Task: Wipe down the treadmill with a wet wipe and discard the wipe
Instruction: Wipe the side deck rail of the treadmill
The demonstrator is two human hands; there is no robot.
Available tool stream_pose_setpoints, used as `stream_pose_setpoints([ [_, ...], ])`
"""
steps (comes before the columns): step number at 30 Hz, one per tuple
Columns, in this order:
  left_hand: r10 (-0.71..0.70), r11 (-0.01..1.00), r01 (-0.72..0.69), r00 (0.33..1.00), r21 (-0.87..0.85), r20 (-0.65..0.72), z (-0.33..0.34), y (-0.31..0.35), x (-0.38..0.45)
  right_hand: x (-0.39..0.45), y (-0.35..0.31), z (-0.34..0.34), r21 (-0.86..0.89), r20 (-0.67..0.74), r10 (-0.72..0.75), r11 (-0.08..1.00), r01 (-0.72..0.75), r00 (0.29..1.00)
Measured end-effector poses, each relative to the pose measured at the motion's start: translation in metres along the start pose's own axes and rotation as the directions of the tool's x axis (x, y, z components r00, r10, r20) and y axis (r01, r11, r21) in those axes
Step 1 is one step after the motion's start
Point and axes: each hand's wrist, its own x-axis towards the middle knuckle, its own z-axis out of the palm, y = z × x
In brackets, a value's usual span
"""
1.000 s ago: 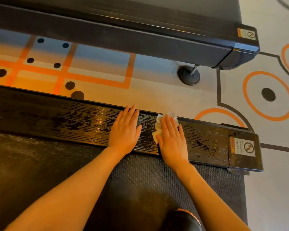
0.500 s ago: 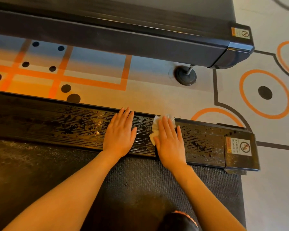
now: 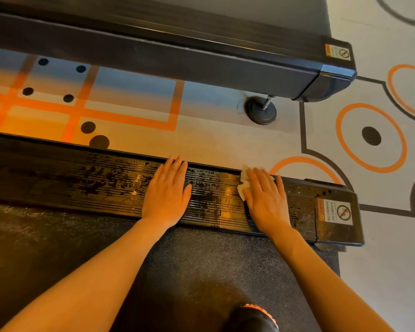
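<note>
— Wipe, small white damp sheet (image 3: 242,185): where, and how will it handle?

— Under the flat right hand (image 3: 265,198), fingers straight, on the ribbed black treadmill side rail (image 3: 106,185); limp and light, likely clingy; pinch its edge at ten o'clock. Left hand (image 3: 167,196) rests flat at nine o'clock.

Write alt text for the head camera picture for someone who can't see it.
A person's right hand presses a white wipe flat on a treadmill's wet black side rail, while the left hand rests flat beside it. A second treadmill sits beyond on patterned carpet.
</note>
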Motion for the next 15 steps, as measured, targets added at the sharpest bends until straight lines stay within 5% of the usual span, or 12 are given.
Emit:
stream_pose_setpoints([
  [9,0.019,1.000,-0.019,0.999,-0.021,-0.040,0.002,-0.001,-0.001,-0.017,-0.053,0.020,-0.050,0.031,-0.097,0.994,0.098,0.995],
  [15,0.032,0.999,-0.032,0.998,0.011,-0.060,0.003,-0.002,-0.003,-0.061,-0.034,0.033,-0.070,-0.050,-0.007,0.998,0.003,0.999],
])
